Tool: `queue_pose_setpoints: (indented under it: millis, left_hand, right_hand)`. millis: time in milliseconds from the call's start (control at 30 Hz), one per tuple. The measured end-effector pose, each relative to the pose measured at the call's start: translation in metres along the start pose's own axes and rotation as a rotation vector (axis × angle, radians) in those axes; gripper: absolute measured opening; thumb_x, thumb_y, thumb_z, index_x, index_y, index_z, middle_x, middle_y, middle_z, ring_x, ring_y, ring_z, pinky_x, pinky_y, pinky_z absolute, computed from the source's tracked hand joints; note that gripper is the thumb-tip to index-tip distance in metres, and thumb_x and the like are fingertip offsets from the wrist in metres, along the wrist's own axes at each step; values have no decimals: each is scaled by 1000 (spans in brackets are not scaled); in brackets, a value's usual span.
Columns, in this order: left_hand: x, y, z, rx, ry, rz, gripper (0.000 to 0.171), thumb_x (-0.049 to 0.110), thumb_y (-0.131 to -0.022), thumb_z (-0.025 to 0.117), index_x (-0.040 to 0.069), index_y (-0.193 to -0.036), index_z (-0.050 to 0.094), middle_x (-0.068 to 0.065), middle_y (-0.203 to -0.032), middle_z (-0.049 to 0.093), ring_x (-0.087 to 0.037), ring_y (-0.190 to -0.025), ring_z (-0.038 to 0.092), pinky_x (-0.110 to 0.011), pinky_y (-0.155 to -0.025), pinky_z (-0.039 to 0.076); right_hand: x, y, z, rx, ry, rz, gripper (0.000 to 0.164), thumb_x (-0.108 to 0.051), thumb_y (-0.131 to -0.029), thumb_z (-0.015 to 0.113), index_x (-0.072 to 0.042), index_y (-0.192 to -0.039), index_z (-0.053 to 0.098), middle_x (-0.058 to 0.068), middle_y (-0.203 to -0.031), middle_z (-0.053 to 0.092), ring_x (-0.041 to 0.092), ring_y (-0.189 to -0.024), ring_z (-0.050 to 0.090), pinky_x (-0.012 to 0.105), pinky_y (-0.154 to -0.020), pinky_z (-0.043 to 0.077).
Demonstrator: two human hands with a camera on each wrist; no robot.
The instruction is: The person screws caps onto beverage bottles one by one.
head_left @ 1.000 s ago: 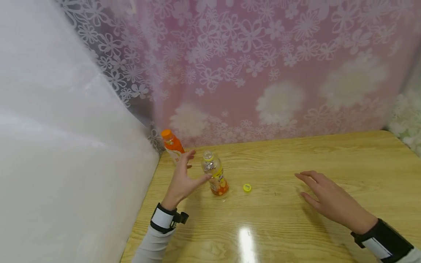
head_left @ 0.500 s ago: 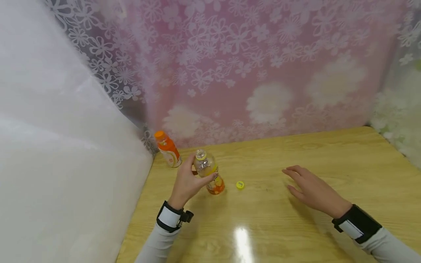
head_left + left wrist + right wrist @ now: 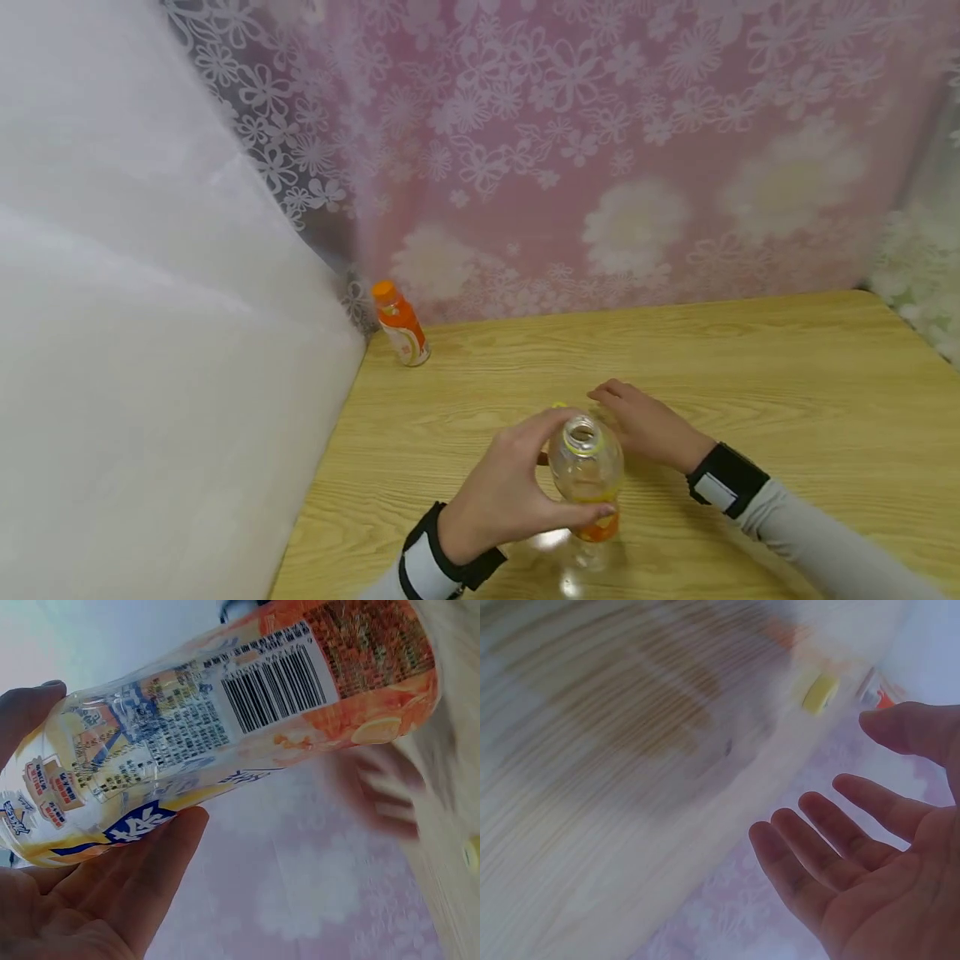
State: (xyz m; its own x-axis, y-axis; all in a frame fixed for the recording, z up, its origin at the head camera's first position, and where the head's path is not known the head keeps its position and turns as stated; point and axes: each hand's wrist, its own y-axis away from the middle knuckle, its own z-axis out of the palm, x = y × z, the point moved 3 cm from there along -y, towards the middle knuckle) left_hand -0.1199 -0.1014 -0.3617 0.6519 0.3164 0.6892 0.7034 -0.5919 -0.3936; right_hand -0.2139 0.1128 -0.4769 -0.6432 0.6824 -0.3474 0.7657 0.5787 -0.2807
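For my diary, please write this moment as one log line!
left hand: holds uncapped bottle | right hand: holds nothing | yellow cap: on table | orange-capped bottle: standing

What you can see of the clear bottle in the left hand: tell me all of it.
The bottle is see-through and looks like plastic. Its mouth is uncapped and faces up, with a yellow ring below it. The printed label carries yellow, dark blue and orange areas and a barcode. The left hand grips it, thumb and fingers on opposite sides. Whether its base touches the table I cannot tell.
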Motion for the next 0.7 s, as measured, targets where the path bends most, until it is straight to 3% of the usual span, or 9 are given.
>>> queue_pose_setpoints:
  millis: [133,267,367,467,600,700]
  left_hand:
    - [11,-4,18,-62,-22,78,78,37,-76,91,24,-141,50,8,-126,64,4,-108,61,-10,-80,52]
    - [14,-4,21,-67,-37,92,79,37,-75,91,24,-141,49,9,-126,62,5,-108,60,-9,-80,51]
    - [14,-5,20,-66,-32,83,79,37,-75,91,25,-140,49,9,-125,63,5,-106,61,-9,-80,51]
    - [13,-6,19,-66,-33,83,78,38,-75,91,25,-140,49,9,-123,64,6,-106,61,-10,-81,51]
    - [12,-7,16,-64,-36,88,76,38,-75,91,25,-138,50,10,-121,64,6,-106,60,-10,-81,51]
    - [10,-6,13,-62,-30,83,75,36,-74,92,26,-136,50,10,-120,64,6,-105,60,-10,-80,52]
  right_hand:
    - [-8,-13,9,-47,-59,-46,57,-29,-93,76,-1,-139,56,15,-129,57,32,-117,59,50,-94,53]
    - [-13,-24,21,-92,-76,-56,78,-52,-87,77,-3,-142,54,15,-136,56,35,-123,56,54,-97,51]
    - [-11,-31,33,-113,-114,-73,85,-55,-84,78,-1,-145,52,20,-143,53,41,-130,52,59,-102,47]
    - [-7,-35,46,-94,-126,-124,79,-50,-85,79,0,-142,55,20,-142,54,40,-130,51,59,-102,46]
    - [-6,-39,57,-20,-81,-196,64,-45,-84,82,-3,-129,65,12,-125,62,30,-113,58,51,-91,53]
    - [-9,-43,58,-4,-82,-195,59,-41,-79,86,-5,-122,67,7,-116,63,24,-104,57,45,-85,53]
